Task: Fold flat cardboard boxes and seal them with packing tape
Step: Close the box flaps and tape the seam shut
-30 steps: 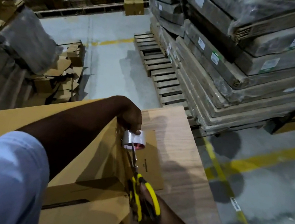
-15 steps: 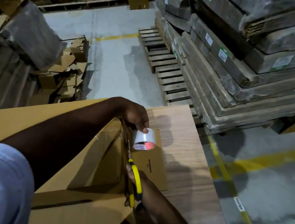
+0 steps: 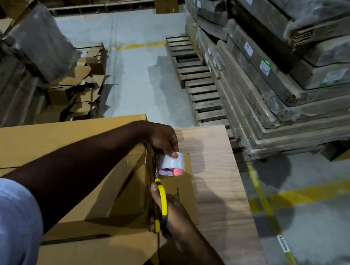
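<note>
Hands [image 3: 164, 138]: 2, tape roll [image 3: 170, 164]: 1, scissors [image 3: 160, 204]: 1

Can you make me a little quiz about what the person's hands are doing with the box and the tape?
1. True or false: the left hand holds the tape roll.
2. What colour are the handles of the scissors in the right hand?
   A. red  B. yellow  C. green
3. Fill in: the tape roll is held at the right end of the cardboard ____, above the wooden board.

Key: 1 true; 2 B; 3 box.
</note>
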Demonstrator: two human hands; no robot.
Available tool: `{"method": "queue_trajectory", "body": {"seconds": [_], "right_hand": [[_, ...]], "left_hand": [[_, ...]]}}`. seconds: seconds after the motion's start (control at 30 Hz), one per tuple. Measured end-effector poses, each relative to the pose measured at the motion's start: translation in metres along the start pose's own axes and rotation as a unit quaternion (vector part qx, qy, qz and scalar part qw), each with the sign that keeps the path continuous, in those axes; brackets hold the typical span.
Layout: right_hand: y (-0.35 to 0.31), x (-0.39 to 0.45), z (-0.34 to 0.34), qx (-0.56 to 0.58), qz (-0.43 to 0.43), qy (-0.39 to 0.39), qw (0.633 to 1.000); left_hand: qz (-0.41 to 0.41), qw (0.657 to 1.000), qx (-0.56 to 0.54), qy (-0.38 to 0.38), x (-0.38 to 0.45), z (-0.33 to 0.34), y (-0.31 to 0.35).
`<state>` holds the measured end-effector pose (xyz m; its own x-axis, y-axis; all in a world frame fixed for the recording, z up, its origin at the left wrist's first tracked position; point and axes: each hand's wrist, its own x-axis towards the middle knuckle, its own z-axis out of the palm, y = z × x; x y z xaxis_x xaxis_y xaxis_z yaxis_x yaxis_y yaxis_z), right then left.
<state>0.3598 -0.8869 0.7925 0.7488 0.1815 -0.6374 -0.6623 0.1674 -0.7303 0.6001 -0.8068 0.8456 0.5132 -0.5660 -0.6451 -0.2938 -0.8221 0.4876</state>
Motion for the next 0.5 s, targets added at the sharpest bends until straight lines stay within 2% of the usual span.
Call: {"method": "queue_trajectory", "body": {"seconds": [0.17, 0.33, 0.5], "right_hand": [[0.005, 0.002, -0.003, 0.003, -0.050, 0.039, 0.998], [0.016, 0.004, -0.011, -0.004, -0.085, 0.061, 0.994], [0.051, -0.005, -0.033, -0.047, -0.070, 0.078, 0.993]], "left_hand": [[0.008, 1.000, -0.014, 0.020, -0.004, 0.004, -0.001], [0.037, 0.991, -0.089, 0.090, -0.006, 0.009, -0.002], [0.045, 0.975, -0.155, 0.155, -0.008, 0.014, -0.002]]}}
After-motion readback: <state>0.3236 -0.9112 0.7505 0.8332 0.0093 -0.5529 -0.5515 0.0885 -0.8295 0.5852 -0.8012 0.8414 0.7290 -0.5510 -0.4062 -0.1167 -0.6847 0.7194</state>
